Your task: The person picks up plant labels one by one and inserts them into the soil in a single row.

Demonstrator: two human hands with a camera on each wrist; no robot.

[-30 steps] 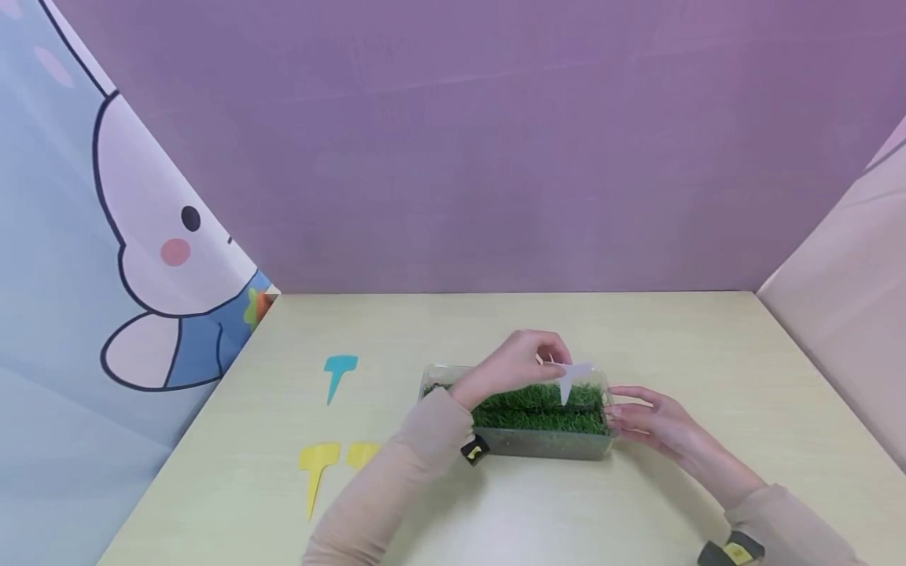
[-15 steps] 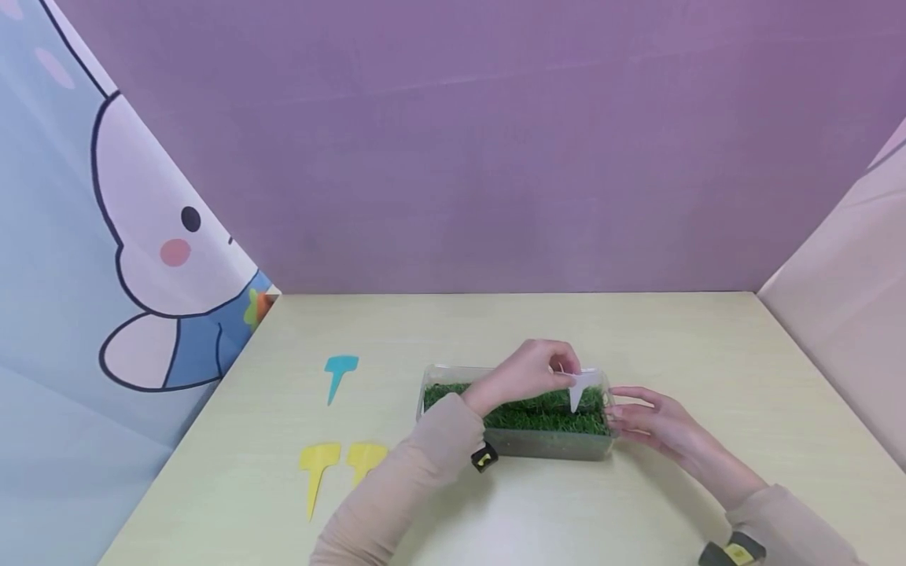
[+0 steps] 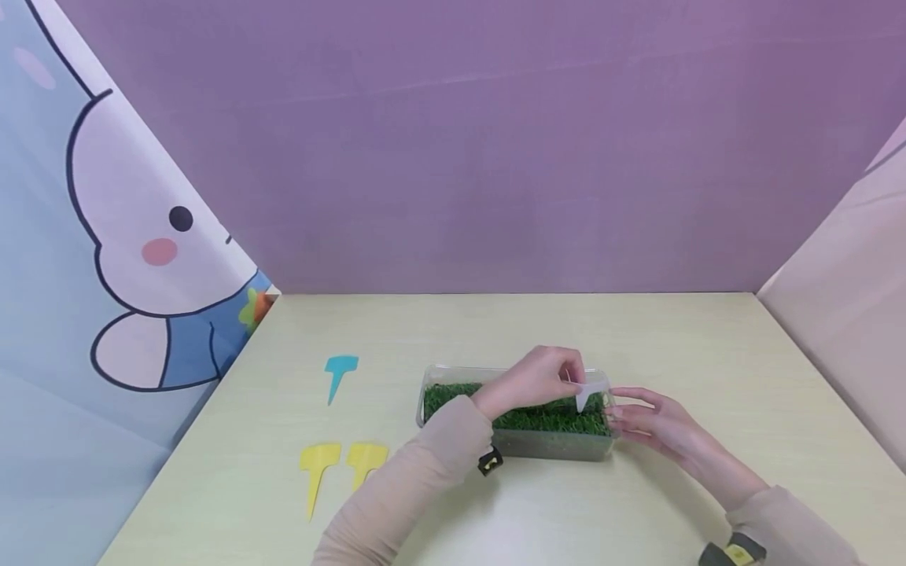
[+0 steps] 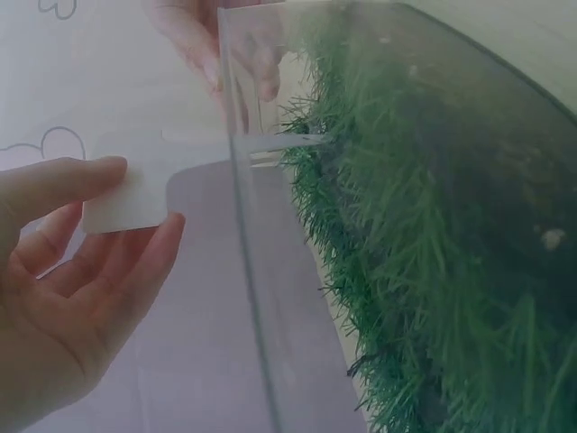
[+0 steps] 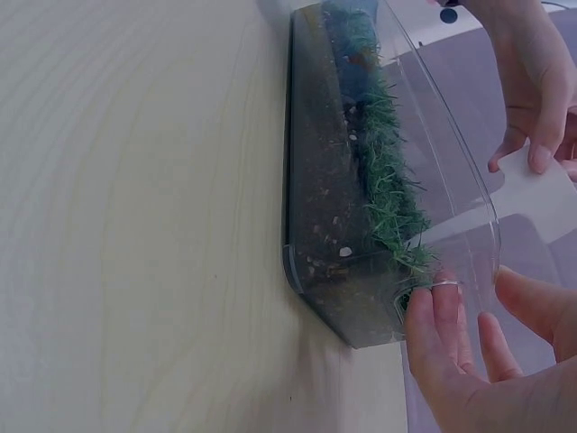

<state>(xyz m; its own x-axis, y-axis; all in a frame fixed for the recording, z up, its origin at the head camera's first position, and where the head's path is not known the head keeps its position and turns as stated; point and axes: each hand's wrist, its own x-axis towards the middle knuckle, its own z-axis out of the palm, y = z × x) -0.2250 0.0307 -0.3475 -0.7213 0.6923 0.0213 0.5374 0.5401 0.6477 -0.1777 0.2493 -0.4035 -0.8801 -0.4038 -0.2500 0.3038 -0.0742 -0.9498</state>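
The left hand (image 3: 535, 381) reaches over a clear plastic box (image 3: 517, 445) of green grass (image 3: 524, 415) and pinches the wide head of a white plant label (image 3: 591, 391) between thumb and fingertips; the left wrist view shows the thumb (image 4: 63, 185) on one face of the label (image 4: 126, 203) and the fingers (image 4: 135, 271) under the other, loosely curled, with the label's narrow stem passing the box wall and its tip in the grass (image 4: 433, 234) near the right end of the box. The label stands tilted, head up, over the box's right end. The right hand (image 3: 654, 424) is at the right short end of the box, fingers nearly straight and only slightly spread, fingertips (image 5: 442, 311) touching the outside of the clear wall (image 5: 451, 180) near its corner; it curls round nothing. The box sits on the pale table (image 3: 637, 338), a little toward the near edge and about midway between the left and right edges. Toward the left edge of the table lie a blue label (image 3: 338, 373) farther back and two yellow labels (image 3: 317, 464) nearer the front edge, side by side, the right one partly hidden by the left sleeve (image 3: 410, 487).
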